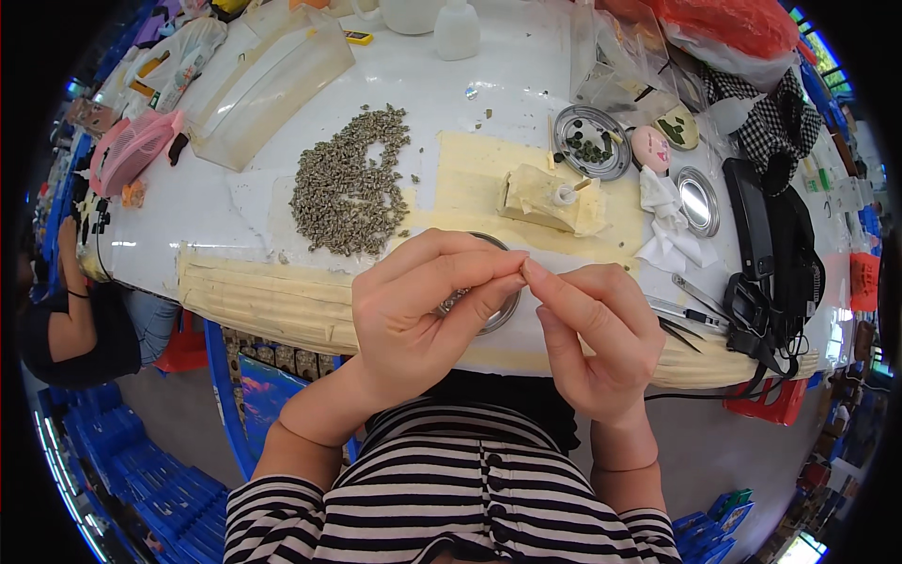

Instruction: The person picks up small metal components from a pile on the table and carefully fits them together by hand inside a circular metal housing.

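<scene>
Over 1 dish [505, 312], 1 L hand [399, 305], 1 R hand [609, 338], fingers [479, 272] pinched, obj. unclear

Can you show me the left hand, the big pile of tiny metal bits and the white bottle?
Left hand [406, 305]: head view, on the middle of the hand.
Pile of tiny metal bits [340, 188]: head view, near its middle.
White bottle [457, 34]: head view, on its body.

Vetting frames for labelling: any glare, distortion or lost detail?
Head view: fisheye bows the cream-taped table edge; the rightmost round silver metal dish catches glare; anything between bare left hand and bare right hand is too small to identify.
</scene>
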The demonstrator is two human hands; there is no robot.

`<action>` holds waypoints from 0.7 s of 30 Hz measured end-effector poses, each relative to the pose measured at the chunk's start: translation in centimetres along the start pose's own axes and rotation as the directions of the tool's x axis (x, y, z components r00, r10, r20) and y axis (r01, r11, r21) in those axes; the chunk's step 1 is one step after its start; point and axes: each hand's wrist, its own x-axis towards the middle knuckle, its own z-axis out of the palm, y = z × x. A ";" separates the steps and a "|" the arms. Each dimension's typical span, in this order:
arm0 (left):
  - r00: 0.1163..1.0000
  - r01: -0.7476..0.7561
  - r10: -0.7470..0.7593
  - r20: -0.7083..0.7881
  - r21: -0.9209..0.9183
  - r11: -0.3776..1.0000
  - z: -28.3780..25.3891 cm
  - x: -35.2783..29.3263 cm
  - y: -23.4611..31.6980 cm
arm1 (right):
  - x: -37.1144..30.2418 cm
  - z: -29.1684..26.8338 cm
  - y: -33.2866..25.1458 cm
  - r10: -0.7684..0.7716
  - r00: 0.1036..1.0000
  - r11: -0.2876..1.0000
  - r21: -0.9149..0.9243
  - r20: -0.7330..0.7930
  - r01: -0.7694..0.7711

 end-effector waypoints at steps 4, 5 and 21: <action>0.976 -0.201 0.212 -0.049 0.167 0.965 0.2 0.0 -0.7 | -0.4 0.4 -0.2 0.061 0.998 0.993 0.098 0.016 -0.062; 0.967 -0.239 0.251 -0.040 0.202 0.950 0.2 0.0 -0.8 | -0.5 0.4 -0.3 0.087 0.996 0.987 0.136 0.023 -0.089; 0.999 0.020 -0.013 0.035 -0.229 0.973 -0.1 -0.9 -0.2 | 1.2 -1.9 0.2 0.194 0.974 0.981 0.012 -0.117 -0.194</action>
